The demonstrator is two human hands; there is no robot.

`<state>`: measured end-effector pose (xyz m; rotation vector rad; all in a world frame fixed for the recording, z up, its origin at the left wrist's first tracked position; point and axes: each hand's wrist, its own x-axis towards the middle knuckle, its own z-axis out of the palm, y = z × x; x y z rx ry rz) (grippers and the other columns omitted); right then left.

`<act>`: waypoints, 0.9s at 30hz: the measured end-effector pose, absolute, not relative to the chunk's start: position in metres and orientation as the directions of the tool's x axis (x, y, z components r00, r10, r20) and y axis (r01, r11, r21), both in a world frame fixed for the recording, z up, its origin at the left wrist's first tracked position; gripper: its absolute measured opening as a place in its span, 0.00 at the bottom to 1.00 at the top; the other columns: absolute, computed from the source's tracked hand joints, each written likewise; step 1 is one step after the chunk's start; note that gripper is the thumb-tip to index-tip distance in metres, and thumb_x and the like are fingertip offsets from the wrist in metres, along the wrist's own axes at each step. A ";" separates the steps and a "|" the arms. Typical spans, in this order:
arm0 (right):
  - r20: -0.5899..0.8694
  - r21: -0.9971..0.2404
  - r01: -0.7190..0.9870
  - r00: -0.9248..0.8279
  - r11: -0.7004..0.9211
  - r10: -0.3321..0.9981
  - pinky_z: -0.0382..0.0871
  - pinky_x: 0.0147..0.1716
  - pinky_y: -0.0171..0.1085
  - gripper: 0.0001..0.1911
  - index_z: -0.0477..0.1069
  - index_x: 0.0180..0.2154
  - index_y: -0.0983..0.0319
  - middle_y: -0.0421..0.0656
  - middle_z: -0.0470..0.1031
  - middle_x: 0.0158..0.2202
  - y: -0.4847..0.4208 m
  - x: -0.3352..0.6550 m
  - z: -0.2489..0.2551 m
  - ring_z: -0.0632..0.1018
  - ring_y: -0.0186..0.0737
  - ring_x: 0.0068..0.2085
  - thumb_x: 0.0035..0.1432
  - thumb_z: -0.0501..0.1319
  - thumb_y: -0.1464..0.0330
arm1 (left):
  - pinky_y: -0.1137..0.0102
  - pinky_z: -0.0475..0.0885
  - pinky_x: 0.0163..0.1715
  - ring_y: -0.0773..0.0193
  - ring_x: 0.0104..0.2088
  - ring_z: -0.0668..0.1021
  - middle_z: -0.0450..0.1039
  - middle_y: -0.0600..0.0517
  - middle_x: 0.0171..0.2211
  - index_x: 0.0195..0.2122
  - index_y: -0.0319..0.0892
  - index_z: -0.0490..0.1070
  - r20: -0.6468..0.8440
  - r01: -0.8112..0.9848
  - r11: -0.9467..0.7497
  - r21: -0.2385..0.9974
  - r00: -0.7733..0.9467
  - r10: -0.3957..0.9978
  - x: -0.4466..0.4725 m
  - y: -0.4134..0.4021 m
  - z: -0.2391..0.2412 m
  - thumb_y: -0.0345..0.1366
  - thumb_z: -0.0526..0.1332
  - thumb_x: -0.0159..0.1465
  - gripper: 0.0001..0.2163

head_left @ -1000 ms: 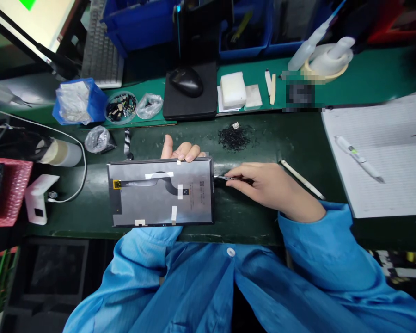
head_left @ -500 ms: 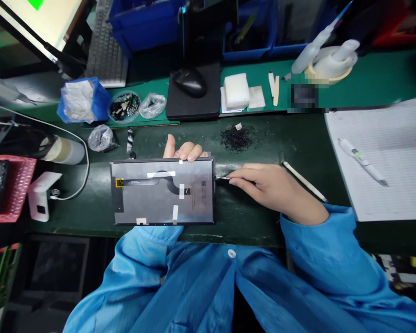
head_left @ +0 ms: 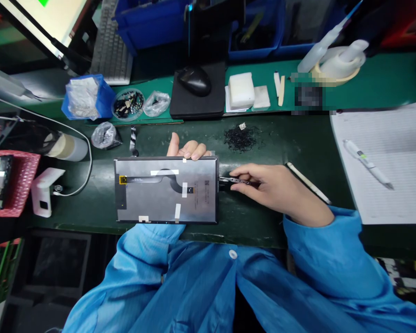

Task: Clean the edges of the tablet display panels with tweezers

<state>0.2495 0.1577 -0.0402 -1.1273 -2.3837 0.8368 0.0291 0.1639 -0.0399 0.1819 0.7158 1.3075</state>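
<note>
A tablet-sized display panel (head_left: pixel 156 200) lies with its grey back facing me, a dark flex cable and white tape strips on it. Underneath, my left hand (head_left: pixel 190 149) supports it; the fingers curl over the far edge and the thumb sticks up apart from it. My right hand (head_left: pixel 272 188) pinches slim metal tweezers (head_left: pixel 229 180) between thumb and fingers. Their tips meet the panel's right edge; whether they grip anything there is too small to tell. Beyond the panel, a heap of black shreds (head_left: pixel 240 138) with a small white piece on it rests on the dark green bench.
A white stick (head_left: pixel 308 183) lies beside my right wrist. Lined paper (head_left: pixel 395 185) with a white pen (head_left: pixel 367 164) is at right. Along the back are a mouse (head_left: pixel 194 81), white pads (head_left: pixel 241 90) and a dish of small parts (head_left: pixel 128 104). A pink bubble-wrap tray (head_left: pixel 21 189) stands left.
The view has shifted slightly, moving everything a little to the right. My right thumb and fingers have spread a bit, and more of the tweezers shows between them. The left hand's hold looks the same.
</note>
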 end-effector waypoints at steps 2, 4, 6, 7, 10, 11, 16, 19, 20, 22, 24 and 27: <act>0.090 -0.647 0.564 -0.612 0.513 0.786 0.76 0.36 0.38 0.08 0.79 0.44 0.58 0.41 0.84 0.37 0.158 0.250 -0.042 0.84 0.42 0.36 0.65 0.65 0.64 | 0.70 0.67 0.27 0.66 0.23 0.56 0.46 0.54 0.22 0.22 0.43 0.45 -0.390 -0.815 0.282 0.507 0.074 0.918 0.030 0.164 -0.039 0.58 0.44 0.73 0.28; 0.118 -0.623 0.553 -0.633 0.553 0.765 0.76 0.39 0.38 0.08 0.80 0.43 0.58 0.43 0.84 0.40 0.158 0.250 -0.042 0.84 0.43 0.39 0.68 0.62 0.65 | 0.71 0.66 0.26 0.67 0.23 0.55 0.45 0.54 0.22 0.22 0.43 0.44 -0.379 -0.821 0.275 0.500 0.079 0.922 0.031 0.164 -0.039 0.58 0.44 0.73 0.28; 0.126 -0.614 0.548 -0.643 0.569 0.755 0.76 0.41 0.38 0.12 0.81 0.43 0.58 0.43 0.84 0.42 0.159 0.250 -0.042 0.84 0.43 0.42 0.70 0.58 0.66 | 0.71 0.66 0.26 0.67 0.23 0.55 0.44 0.55 0.22 0.22 0.43 0.44 -0.365 -0.824 0.272 0.497 0.086 0.927 0.031 0.164 -0.039 0.57 0.44 0.73 0.28; 0.123 -0.618 0.549 -0.639 0.562 0.760 0.76 0.41 0.38 0.12 0.81 0.44 0.57 0.43 0.84 0.42 0.158 0.250 -0.041 0.84 0.43 0.42 0.70 0.58 0.66 | 0.71 0.66 0.26 0.66 0.23 0.55 0.44 0.55 0.22 0.22 0.43 0.44 -0.362 -0.824 0.270 0.499 0.085 0.928 0.031 0.164 -0.040 0.57 0.45 0.73 0.28; 0.093 -0.651 0.563 -0.607 0.509 0.789 0.76 0.37 0.37 0.10 0.80 0.46 0.57 0.41 0.85 0.39 0.158 0.250 -0.040 0.84 0.42 0.37 0.68 0.62 0.65 | 0.70 0.67 0.28 0.66 0.24 0.56 0.45 0.54 0.23 0.22 0.43 0.45 -0.360 -0.829 0.276 0.486 0.098 0.928 0.029 0.164 -0.042 0.57 0.46 0.73 0.28; 0.088 -0.658 0.563 -0.602 0.500 0.794 0.76 0.37 0.37 0.09 0.80 0.46 0.57 0.41 0.85 0.38 0.158 0.250 -0.041 0.84 0.42 0.36 0.66 0.63 0.65 | 0.69 0.67 0.28 0.66 0.24 0.57 0.45 0.55 0.23 0.21 0.43 0.45 -0.351 -0.838 0.280 0.468 0.115 0.930 0.029 0.164 -0.042 0.57 0.45 0.73 0.28; 0.112 -0.623 0.556 -0.633 0.551 0.766 0.76 0.41 0.39 0.11 0.81 0.45 0.57 0.42 0.84 0.43 0.159 0.251 -0.042 0.84 0.43 0.42 0.70 0.59 0.66 | 0.71 0.66 0.26 0.67 0.23 0.56 0.45 0.55 0.23 0.21 0.43 0.45 -0.328 -0.863 0.279 0.422 0.141 0.934 0.030 0.163 -0.040 0.56 0.44 0.74 0.28; 0.094 -0.635 0.560 -0.629 0.533 0.772 0.76 0.41 0.38 0.11 0.81 0.46 0.57 0.42 0.85 0.43 0.159 0.251 -0.043 0.84 0.43 0.42 0.70 0.59 0.66 | 0.72 0.67 0.25 0.68 0.23 0.57 0.45 0.55 0.22 0.21 0.43 0.44 -0.351 -0.846 0.266 0.463 0.101 0.931 0.033 0.162 -0.036 0.55 0.43 0.75 0.28; 0.084 -0.647 0.561 -0.621 0.517 0.779 0.76 0.40 0.38 0.10 0.80 0.47 0.57 0.41 0.85 0.42 0.159 0.251 -0.043 0.84 0.42 0.40 0.69 0.61 0.66 | 0.72 0.67 0.25 0.68 0.23 0.57 0.45 0.55 0.22 0.21 0.43 0.45 -0.357 -0.837 0.265 0.478 0.090 0.930 0.033 0.162 -0.034 0.54 0.42 0.75 0.28; 0.084 -0.661 0.556 -0.612 0.504 0.786 0.76 0.38 0.37 0.09 0.80 0.46 0.58 0.41 0.85 0.39 0.158 0.251 -0.042 0.84 0.41 0.37 0.66 0.64 0.65 | 0.71 0.67 0.26 0.68 0.23 0.57 0.46 0.55 0.22 0.21 0.43 0.46 -0.367 -0.826 0.266 0.496 0.078 0.927 0.034 0.160 -0.032 0.54 0.42 0.75 0.28; 0.103 -0.657 0.542 -0.625 0.525 0.774 0.76 0.38 0.37 0.08 0.80 0.44 0.58 0.42 0.84 0.40 0.158 0.250 -0.042 0.84 0.41 0.38 0.67 0.64 0.65 | 0.70 0.67 0.27 0.67 0.23 0.57 0.47 0.54 0.22 0.21 0.43 0.47 -0.389 -0.822 0.281 0.496 0.079 0.918 0.033 0.160 -0.032 0.55 0.43 0.75 0.28; 0.112 -0.631 0.546 -0.639 0.551 0.761 0.76 0.42 0.38 0.11 0.80 0.44 0.58 0.42 0.84 0.43 0.160 0.250 -0.044 0.84 0.43 0.43 0.70 0.59 0.65 | 0.70 0.67 0.28 0.66 0.24 0.57 0.48 0.54 0.22 0.21 0.43 0.48 -0.418 -0.830 0.302 0.469 0.092 0.904 0.029 0.163 -0.038 0.56 0.46 0.74 0.28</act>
